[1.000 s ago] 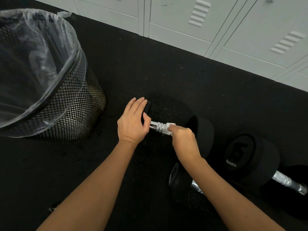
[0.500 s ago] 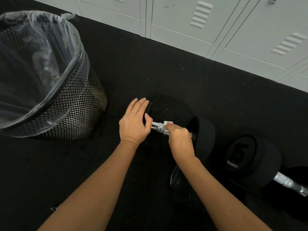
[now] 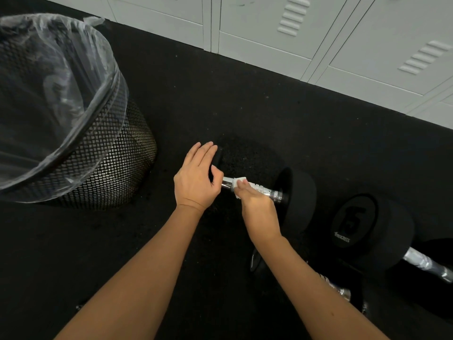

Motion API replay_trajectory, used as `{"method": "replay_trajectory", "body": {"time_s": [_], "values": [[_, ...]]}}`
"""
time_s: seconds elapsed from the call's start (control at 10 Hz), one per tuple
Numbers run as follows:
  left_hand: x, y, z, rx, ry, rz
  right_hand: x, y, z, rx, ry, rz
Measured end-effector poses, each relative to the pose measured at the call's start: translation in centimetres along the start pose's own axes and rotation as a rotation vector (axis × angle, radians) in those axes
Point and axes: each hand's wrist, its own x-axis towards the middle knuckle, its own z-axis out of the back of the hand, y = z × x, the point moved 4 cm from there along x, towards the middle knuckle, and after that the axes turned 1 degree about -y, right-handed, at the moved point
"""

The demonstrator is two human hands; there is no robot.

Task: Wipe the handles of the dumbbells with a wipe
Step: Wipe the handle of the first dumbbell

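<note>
Right hand (image 3: 257, 207) pinches a small white wipe (image 3: 239, 184) wrapped on the chrome handle (image 3: 255, 188) of a black rubber dumbbell (image 3: 301, 200) lying on the black floor (image 3: 220, 99). Left hand (image 3: 196, 177) rests flat on its other end. Black mesh bin (image 3: 117, 163) with clear liner sits left, another "15" dumbbell (image 3: 367, 231) right.

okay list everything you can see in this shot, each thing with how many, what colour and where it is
wipe: one, white, wrapped on the handle of the nearest-centre dumbbell
dumbbells: three at least partly in view, black heads with silver handles, on the floor at centre and lower right; one head is marked 15
waste basket: one, black mesh with a clear plastic liner, upper left
lockers: a row, pale grey, along the top
floor: black, speckled rubber
left hand: rests on the dumbbell's left head, fingers straight
right hand: pinches the wipe around the handle
</note>
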Motion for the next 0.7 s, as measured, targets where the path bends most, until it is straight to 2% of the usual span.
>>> {"method": "replay_trajectory", "body": {"time_s": [0.1,0.3,0.4,0.6,0.7], "values": [[0.0,0.0,0.0,0.003,0.0,-0.004,-0.9,-0.8,0.8,-0.016,0.014,0.053],[0.0,0.1,0.0,0.01,-0.006,-0.007,-0.9,-0.9,0.2,0.006,-0.031,-0.128],[0.0,0.1,0.0,0.011,-0.004,-0.006,-1.8,-0.2,-0.5,0.029,-0.006,-0.082],[0.0,0.1,0.0,0.013,-0.001,0.002,-0.6,-0.6,0.4,0.106,-0.193,-0.197],[0.0,0.1,-0.1,0.016,0.0,-0.005,0.8,0.0,0.7,0.164,-0.223,-0.195]]}}
